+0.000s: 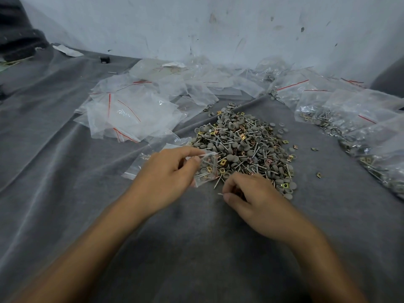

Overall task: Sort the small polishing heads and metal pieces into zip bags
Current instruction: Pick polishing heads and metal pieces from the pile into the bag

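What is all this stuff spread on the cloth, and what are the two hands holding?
pile of parts: one heap; grey caps, silver pins, gold squares; middle of the cloth
empty bags: many; clear with red strips; left of and behind the pile
filled bags: several; clear; along the right
small bag: one; clear, partly filled; near-left edge of the pile
cloth: one; grey; under everything
wall: white, scuffed; behind
black object: one; small; far left, unclear what it is
paper scrap: one; white; far left
left hand: pinches the small bag
right hand: fingers curled round metal pins
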A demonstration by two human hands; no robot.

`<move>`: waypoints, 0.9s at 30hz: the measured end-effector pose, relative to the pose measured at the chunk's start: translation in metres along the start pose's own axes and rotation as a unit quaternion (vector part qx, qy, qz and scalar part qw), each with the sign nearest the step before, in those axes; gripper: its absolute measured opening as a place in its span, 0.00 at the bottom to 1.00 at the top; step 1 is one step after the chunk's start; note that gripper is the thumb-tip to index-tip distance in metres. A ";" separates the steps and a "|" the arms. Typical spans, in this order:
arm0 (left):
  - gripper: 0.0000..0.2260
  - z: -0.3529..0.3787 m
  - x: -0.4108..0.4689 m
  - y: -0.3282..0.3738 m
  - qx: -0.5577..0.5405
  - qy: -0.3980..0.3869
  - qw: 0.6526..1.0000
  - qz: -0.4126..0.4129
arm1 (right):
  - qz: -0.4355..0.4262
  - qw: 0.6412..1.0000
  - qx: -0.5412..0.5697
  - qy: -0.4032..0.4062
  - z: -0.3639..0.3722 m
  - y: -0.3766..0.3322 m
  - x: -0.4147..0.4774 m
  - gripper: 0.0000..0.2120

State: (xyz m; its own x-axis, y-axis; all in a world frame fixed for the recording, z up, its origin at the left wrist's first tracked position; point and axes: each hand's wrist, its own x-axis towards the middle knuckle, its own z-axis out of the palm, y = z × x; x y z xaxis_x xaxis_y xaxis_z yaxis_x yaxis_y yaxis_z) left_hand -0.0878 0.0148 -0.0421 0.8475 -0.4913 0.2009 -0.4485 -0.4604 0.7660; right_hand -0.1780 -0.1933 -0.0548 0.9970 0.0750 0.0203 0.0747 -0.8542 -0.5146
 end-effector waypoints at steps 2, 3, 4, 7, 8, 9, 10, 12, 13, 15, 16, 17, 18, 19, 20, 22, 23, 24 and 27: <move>0.11 0.001 0.000 0.000 0.004 0.003 1.000 0.000 | 0.005 0.998 0.062 0.023 -0.001 0.001 0.000 0.06; 0.11 0.001 0.000 0.000 0.007 0.006 1.000 0.000 | 0.010 0.995 0.092 0.029 -0.002 0.000 0.000 0.06; 0.11 0.001 0.000 0.000 0.010 0.009 1.000 0.000 | 0.015 0.992 0.117 0.035 -0.002 -0.001 -0.001 0.06; 0.11 0.002 -0.001 0.001 0.014 0.009 1.000 0.002 | 0.015 0.988 0.144 0.059 0.000 -0.004 -0.001 0.06; 0.11 0.003 -0.001 0.000 0.010 0.009 1.000 0.002 | 0.009 0.986 0.146 0.075 0.002 -0.006 0.001 0.06; 0.11 0.004 -0.001 0.000 0.005 0.008 1.000 0.001 | 0.005 0.985 0.147 0.095 0.004 -0.008 0.002 0.06; 0.11 0.004 -0.001 0.000 0.001 0.006 1.000 0.001 | 0.000 0.983 0.142 0.118 0.006 -0.010 0.005 0.06; 0.10 0.006 -0.001 -0.001 -0.003 0.002 1.000 0.002 | -0.007 0.981 0.115 0.155 0.009 -0.017 0.009 0.05; 0.11 0.006 -0.001 -0.001 -0.003 0.000 1.000 0.003 | -0.009 0.981 0.103 0.166 0.012 -0.020 0.011 0.04; 0.11 0.008 -0.001 -0.002 -0.004 -0.001 1.000 0.006 | -0.016 0.980 0.089 0.177 0.017 -0.025 0.013 0.03; 0.11 0.008 -0.001 -0.002 -0.005 0.000 1.000 0.008 | -0.017 0.981 0.075 0.180 0.020 -0.028 0.014 0.04; 0.11 0.008 -0.001 -0.001 -0.005 0.002 1.000 0.009 | -0.016 0.982 0.053 0.181 0.022 -0.029 0.015 0.04; 0.10 0.008 -0.001 -0.001 -0.006 0.003 1.000 0.010 | -0.013 0.983 0.029 0.180 0.024 -0.031 0.016 0.05; 0.10 0.008 -0.001 -0.001 -0.008 0.003 1.000 0.010 | -0.011 0.984 0.007 0.177 0.025 -0.032 0.017 0.07; 0.10 0.008 -0.002 0.000 -0.007 0.002 1.000 0.011 | -0.009 0.985 -0.014 0.172 0.026 -0.034 0.017 0.07; 0.10 0.007 -0.004 0.001 0.003 -0.008 1.000 0.015 | -0.015 0.984 -0.037 0.174 0.028 -0.035 0.018 0.09; 0.11 0.007 -0.004 0.002 0.009 -0.013 1.000 0.017 | -0.023 0.983 -0.030 0.180 0.029 -0.035 0.018 0.09; 0.11 0.006 -0.004 0.003 0.013 -0.015 1.000 0.019 | -0.030 0.982 -0.006 0.188 0.029 -0.035 0.019 0.08; 0.11 0.003 -0.003 0.004 0.010 -0.009 1.000 0.014 | -0.029 0.969 0.098 0.224 0.027 -0.031 0.021 0.05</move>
State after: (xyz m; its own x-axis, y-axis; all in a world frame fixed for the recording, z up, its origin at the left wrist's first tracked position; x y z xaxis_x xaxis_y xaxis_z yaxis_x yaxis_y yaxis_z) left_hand -0.0934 0.0124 -0.0420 0.8295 -0.5169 0.2114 -0.4777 -0.4606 0.7481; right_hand -0.1598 -0.1512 -0.0616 0.9037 -0.1477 0.4018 0.1697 -0.7381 -0.6530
